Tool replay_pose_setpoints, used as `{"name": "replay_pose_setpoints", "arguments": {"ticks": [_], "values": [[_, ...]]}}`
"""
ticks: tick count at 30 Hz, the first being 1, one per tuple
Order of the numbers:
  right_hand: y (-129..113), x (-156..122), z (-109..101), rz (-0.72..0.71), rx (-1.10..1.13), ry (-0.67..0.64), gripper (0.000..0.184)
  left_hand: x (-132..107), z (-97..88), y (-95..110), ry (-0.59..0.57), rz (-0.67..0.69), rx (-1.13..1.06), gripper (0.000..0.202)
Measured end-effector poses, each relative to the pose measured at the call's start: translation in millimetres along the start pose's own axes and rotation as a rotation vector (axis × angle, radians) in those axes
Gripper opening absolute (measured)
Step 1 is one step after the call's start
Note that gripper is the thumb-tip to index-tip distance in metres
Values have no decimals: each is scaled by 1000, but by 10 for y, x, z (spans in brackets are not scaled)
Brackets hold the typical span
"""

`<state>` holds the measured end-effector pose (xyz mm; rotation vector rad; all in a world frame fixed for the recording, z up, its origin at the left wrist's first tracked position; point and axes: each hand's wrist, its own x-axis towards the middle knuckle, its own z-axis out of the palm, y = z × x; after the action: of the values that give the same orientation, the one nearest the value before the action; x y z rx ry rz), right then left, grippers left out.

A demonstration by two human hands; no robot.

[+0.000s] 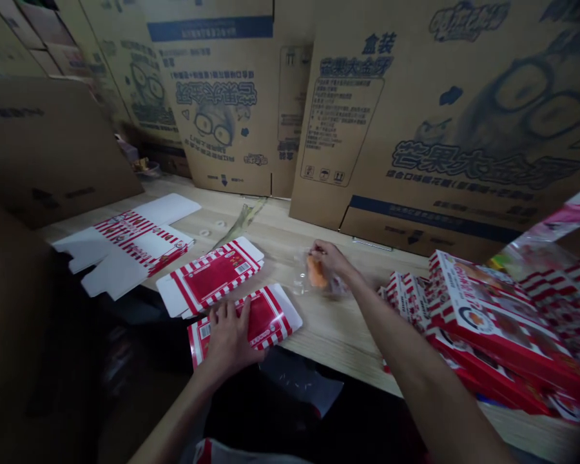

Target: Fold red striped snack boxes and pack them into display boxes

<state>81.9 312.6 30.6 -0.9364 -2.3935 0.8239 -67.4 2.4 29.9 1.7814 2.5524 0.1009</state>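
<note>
Nearest me, the person's left hand [229,338] lies open, palm down, fingers spread over a red-and-white striped carton [265,316]. Just beyond, at eleven o'clock from that hand, sits a second striped carton [217,274]. At two o'clock, the right hand [329,254] pinches a blurred orange piece [316,274] in clear wrapping, low over the wooden tabletop [348,328]. Stacked windowed cartons [493,309] stand at three, flattened striped cartons [135,238] lie at ten, and printed corrugated boxes [435,116] rise at twelve.
</note>
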Motion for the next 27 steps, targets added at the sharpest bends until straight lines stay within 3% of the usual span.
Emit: {"name": "replay_pose_setpoints", "arguments": {"ticks": [5,9,12,15,17,19,23,25,27], "values": [[-426,-351,241,-86,-11,28,12,-104,1,67,85,-64,-13,107],[-623,-638,403,-167,27,-84,21,-125,24,95,156,-91,-42,107],[-715,-811,525,-178,103,-204,22,-128,44,115,139,-69,-72,110],[-758,-895,655,-143,157,-220,19,-129,52,131,91,-42,-79,109],[-716,-913,688,-76,188,-150,15,-130,41,121,25,-25,-72,108],[-590,-933,618,36,209,3,18,-131,20,91,-49,-9,-71,109],[-220,-1063,236,295,186,309,36,-135,-10,33,-144,12,-61,118],[-135,-1169,109,367,178,341,36,-133,-8,40,-162,17,-50,120],[-197,-1279,138,380,199,303,35,-125,8,69,-148,25,-48,118]]}}
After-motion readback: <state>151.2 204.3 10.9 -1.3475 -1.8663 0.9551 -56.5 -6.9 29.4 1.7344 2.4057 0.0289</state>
